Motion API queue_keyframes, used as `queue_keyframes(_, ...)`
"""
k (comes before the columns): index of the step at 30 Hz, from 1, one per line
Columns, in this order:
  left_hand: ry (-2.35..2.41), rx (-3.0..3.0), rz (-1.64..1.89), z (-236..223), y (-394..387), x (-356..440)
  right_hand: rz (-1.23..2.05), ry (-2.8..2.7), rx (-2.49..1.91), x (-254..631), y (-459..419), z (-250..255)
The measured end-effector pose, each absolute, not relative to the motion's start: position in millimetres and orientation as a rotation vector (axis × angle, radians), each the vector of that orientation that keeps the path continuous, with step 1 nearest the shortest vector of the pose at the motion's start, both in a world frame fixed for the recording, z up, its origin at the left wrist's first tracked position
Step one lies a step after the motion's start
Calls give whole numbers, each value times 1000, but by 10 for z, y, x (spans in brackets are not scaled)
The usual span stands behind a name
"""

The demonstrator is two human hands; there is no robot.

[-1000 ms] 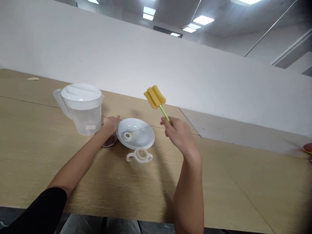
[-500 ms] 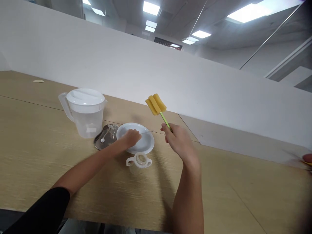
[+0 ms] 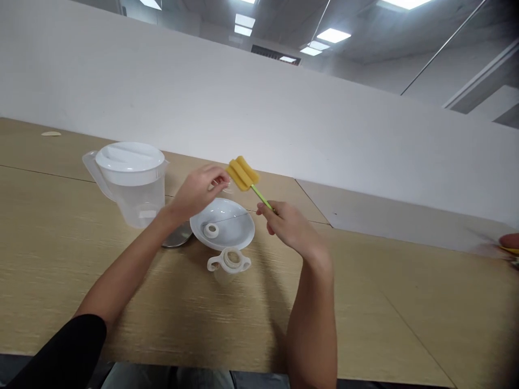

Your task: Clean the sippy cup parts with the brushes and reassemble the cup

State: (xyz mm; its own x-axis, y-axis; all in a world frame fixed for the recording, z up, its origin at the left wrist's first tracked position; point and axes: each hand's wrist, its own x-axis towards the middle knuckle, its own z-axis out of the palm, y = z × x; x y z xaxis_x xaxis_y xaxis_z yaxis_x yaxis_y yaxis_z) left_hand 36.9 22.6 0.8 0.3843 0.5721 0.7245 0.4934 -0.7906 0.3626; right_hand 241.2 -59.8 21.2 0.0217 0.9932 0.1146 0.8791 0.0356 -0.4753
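Left: the left grip (image 3: pixel 198 190) was pinched on a small clear piece (image 3: pixel 226 187) above a white plate (image 3: pixel 243 229).
Right: the right grip (image 3: pixel 287 227) was clamped on a yellow sponge bottle brush (image 3: pixel 242 174).

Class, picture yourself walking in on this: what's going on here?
A person at a wooden table holds a yellow sponge bottle brush by its green handle in the right hand. The raised left hand has something small at its fingertips, too unclear to name, above a white plate with a white ring on it. A baby bottle with a two-handled collar sits by the plate, near a lidded plastic pitcher and a metal tray.
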Motion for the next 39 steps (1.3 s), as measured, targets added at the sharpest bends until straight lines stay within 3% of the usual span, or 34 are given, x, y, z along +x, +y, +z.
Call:
queue_keyframes(7, 991, 2348, 1792, 60, 285, 255, 319, -1865, -2008, 2376, -571, 192)
queue_keyframes(19, 882, 2183, 1735, 59, 194, 227, 344, -1983, -1830, 2148, -663, 192)
queue_keyframes(25, 1118, 2470, 1242, 77, 267, -24, 199, -1969, -1880, 2197, -633, 169)
queue_keyframes(34, 1679, 2591, -4, -347, 556, -14, 142, -1841, -1972, 2313, -687, 232)
queue_keyframes(39, 1653, 2488, -249, -540, 582, 164, 168, -1842, -1956, 2324, -709, 238)
